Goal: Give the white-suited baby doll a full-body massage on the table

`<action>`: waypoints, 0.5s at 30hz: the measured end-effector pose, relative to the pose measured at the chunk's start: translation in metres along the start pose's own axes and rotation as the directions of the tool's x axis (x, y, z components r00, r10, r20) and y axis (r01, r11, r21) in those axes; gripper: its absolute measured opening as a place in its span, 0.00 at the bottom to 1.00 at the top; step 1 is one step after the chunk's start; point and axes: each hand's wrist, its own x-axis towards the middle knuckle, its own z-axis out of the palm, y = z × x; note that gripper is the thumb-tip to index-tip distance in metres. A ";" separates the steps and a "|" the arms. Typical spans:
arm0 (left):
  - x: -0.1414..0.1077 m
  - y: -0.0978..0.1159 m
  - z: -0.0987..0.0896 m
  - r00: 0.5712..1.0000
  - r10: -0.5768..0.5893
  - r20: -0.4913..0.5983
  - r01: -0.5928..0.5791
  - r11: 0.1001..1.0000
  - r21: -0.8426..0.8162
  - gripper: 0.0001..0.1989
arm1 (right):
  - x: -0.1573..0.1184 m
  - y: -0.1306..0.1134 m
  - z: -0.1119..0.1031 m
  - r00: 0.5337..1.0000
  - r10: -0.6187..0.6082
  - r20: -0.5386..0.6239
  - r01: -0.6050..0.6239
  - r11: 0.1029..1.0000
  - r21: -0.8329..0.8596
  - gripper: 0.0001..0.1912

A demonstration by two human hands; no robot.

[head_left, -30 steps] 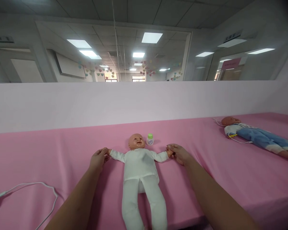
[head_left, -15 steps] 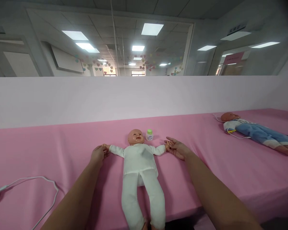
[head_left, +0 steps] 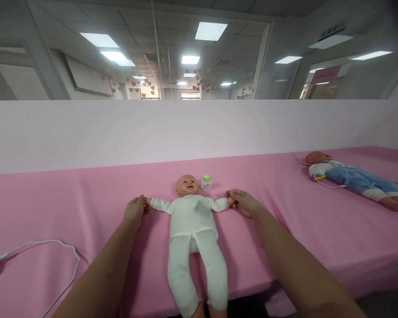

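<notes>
A baby doll (head_left: 193, 217) in a white cloth body and trousers lies face up on the pink sheet, its arms stretched out to both sides. My left hand (head_left: 135, 209) has its fingers closed round the doll's small hand at the left. At the right, my right hand (head_left: 244, 202) is wrapped round the doll's other hand, which is mostly hidden by my fingers. Beside the doll's head stands a small white bottle (head_left: 206, 183) with a green cap, touched by neither hand.
A second doll (head_left: 350, 179) in blue trousers lies at the far right, with thin white tubing by its arm. A white cable (head_left: 58, 241) with a plug runs over the pink sheet (head_left: 99, 187) at the left. Behind rises a white wall (head_left: 126, 132) below a window.
My right hand's fingers, spread out before, have folded over the doll's hand. My left hand keeps its grip. The whole view has shifted slightly.
</notes>
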 end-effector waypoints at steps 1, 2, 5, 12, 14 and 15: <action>0.000 0.000 0.000 1.000 -0.001 -0.010 0.001 1.000 0.006 0.10 | 0.001 0.000 0.001 0.999 -0.002 -0.046 0.002 1.000 -0.002 0.14; 0.001 -0.001 0.000 1.000 -0.002 -0.017 0.002 1.000 0.009 0.09 | 0.002 0.001 0.002 0.995 -0.002 -0.096 0.002 1.000 0.002 0.14; 0.003 -0.002 0.001 1.000 -0.010 -0.015 0.010 1.000 0.004 0.08 | 0.007 0.003 0.002 0.979 0.001 -0.205 0.007 0.999 0.040 0.15; 0.004 0.001 0.002 0.999 -0.045 0.010 0.046 0.997 -0.063 0.15 | 0.010 0.002 -0.006 0.981 0.067 -0.183 -0.036 0.985 0.170 0.21; 0.002 0.003 0.003 0.999 -0.041 0.026 0.043 0.996 -0.081 0.17 | 0.009 -0.001 -0.008 0.990 0.093 -0.106 -0.065 0.968 0.241 0.15; 0.001 0.004 0.003 0.999 -0.039 0.034 0.042 0.995 -0.087 0.18 | 0.008 -0.002 -0.009 0.992 0.098 -0.075 -0.075 0.962 0.263 0.12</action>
